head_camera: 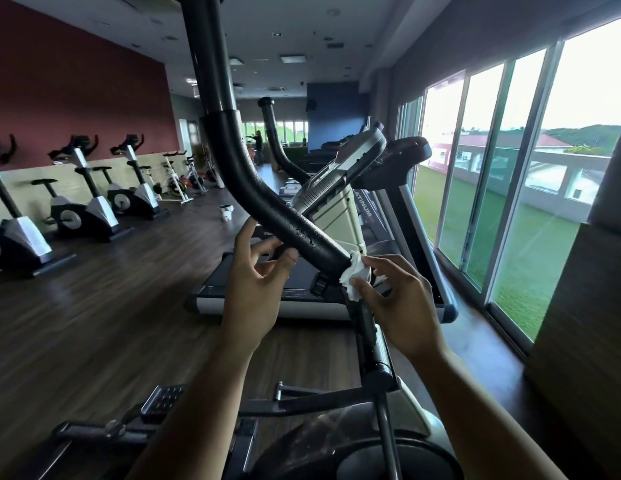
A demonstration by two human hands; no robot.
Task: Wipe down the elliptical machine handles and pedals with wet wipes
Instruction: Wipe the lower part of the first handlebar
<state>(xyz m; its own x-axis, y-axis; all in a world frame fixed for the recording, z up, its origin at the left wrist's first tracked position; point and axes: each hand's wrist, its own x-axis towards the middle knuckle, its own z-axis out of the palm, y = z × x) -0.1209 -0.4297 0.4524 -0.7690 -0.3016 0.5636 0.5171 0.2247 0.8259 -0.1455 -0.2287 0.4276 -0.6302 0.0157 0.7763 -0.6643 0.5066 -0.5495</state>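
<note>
Half bunching, half pressing a white wet wipe (352, 277) against the lower end of the near handle (267, 202), right at the joint between the black foam sleeve and the bare elliptical arm. Judging the wipe as nearly weightless, limp and damp: likely crumpling under any pinch, clinging to the foam and tearing if dragged hard over an edge. Best taking it as a loose wad between fingertips and thumb, rather than by one corner.

Judging the handle as the opposite: stiff, mounted on a swinging arm, slightly soft and grippy at the foam. Speckled along its lower side with what may be droplets, and probably needing steadying from the other side during rubbing.

Pinching the wad with the right hand (402, 303), fingers (371, 263) curling over the top of it and thumb pressing in from below. Holding nothing with the left hand (253, 282): hovering just beside the handle, higher up the foam, fingers loosely spread and half curled, thumb under the tube. Touching the foam or merely nearing it, not decidable from this view.

Leaving the ribbed pedal (163, 398) low in the foreground, well apart from both hands and not yet being wiped. Looking past the grey console (340, 174) and the far handle (271, 126) toward a treadmill (302, 296) just behind. Also taking in a row of exercise bikes (94, 202) along the left wall and tall windows (510, 150) on the right.
</note>
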